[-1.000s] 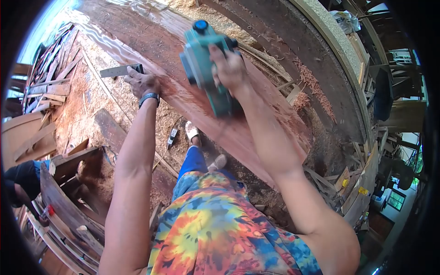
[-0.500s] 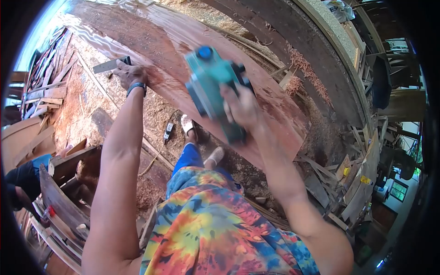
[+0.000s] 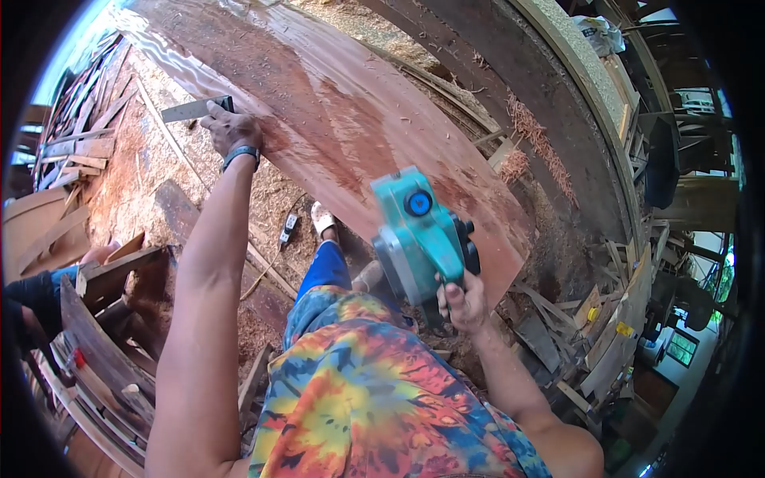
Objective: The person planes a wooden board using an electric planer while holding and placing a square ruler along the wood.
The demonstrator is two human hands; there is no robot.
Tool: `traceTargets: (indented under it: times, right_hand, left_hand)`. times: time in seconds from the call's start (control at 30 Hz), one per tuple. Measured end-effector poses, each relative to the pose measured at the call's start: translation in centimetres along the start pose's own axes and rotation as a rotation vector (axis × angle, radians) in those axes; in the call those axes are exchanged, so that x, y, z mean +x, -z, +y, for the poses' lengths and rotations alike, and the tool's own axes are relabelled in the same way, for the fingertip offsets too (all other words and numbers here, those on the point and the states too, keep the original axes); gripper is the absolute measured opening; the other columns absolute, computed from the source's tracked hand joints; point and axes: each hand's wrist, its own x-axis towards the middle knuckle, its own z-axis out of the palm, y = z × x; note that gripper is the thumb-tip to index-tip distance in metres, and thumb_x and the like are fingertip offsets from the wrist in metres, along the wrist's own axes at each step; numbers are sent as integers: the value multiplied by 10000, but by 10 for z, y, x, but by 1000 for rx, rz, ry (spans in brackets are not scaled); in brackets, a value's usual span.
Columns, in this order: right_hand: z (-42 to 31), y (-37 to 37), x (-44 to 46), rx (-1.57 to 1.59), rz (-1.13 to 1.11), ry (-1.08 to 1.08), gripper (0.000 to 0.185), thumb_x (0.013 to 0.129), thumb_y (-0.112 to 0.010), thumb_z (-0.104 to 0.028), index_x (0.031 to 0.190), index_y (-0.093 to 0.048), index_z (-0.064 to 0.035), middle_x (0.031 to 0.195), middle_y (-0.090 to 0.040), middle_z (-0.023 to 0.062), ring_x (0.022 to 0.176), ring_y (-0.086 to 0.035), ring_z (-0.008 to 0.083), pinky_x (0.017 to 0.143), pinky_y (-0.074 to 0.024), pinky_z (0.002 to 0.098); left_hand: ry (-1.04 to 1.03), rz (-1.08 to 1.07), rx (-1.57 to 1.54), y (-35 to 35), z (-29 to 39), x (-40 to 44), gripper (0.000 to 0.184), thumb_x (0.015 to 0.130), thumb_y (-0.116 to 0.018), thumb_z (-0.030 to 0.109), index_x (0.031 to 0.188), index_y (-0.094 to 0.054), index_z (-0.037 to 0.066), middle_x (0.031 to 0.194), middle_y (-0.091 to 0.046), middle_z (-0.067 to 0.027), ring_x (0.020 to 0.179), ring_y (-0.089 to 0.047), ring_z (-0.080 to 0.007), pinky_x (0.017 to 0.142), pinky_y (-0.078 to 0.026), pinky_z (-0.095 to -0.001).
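Note:
My right hand (image 3: 465, 303) is closed round the rear handle of a teal electric planer (image 3: 408, 263) with a blue front knob. The planer is at the near right part of a wide reddish wooden plank (image 3: 351, 119), overhanging its near edge; whether its sole touches the wood, I cannot tell. Farther left, my left hand (image 3: 231, 131) grips a try square (image 3: 188, 111) by its dark stock at the plank's near edge. Its metal blade points left, away from the plank. Damp-looking darker streaks and a few shavings mark the plank's surface.
Behind the plank lies a large dark timber (image 3: 550, 88) with curly shavings (image 3: 535, 131) on it. Sawdust covers the ground by my feet, where a cord with a connector (image 3: 289, 229) lies. Scrap wood (image 3: 84, 151) is piled left; a person's dark clothing (image 3: 36, 299) shows lower left.
My right hand has drawn the planer back toward my body and to the right along the plank. My left hand with the try square has stayed almost in place.

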Motion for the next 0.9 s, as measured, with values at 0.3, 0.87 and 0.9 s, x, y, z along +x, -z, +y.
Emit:
traceTargets:
  times: [0.3,0.87,0.9]
  right_hand:
    - [-123,-82,219,-98,-50,250,661,946,-611,-677,953,-598,-16,587,-504,-3,436,-471,85,416,-375,263]
    - [-72,-37,129,-214,-38,257,697,977,-515,-703,938,-627,-16,533,-516,-2,465,-536,101,454,-410,305]
    - [-47,-24,93,-147,-18,218,648,987,-539,-666,946,-623,-25,556,-506,-26,489,-518,68,458,-398,290]
  left_hand:
    - [13,-29,-8,5,4,-1,654,1017,-492,369,1550,-319,31,1336,-469,-284,1107,-639,-473,950,-532,-527]
    - [22,-38,1,8,4,0,626,1020,-467,396,1534,-356,57,1353,-482,-293,1163,-613,-489,988,-511,-527]
    - [22,-40,5,9,4,-1,628,1019,-468,396,1536,-355,58,1357,-480,-296,1169,-611,-487,991,-510,-525]
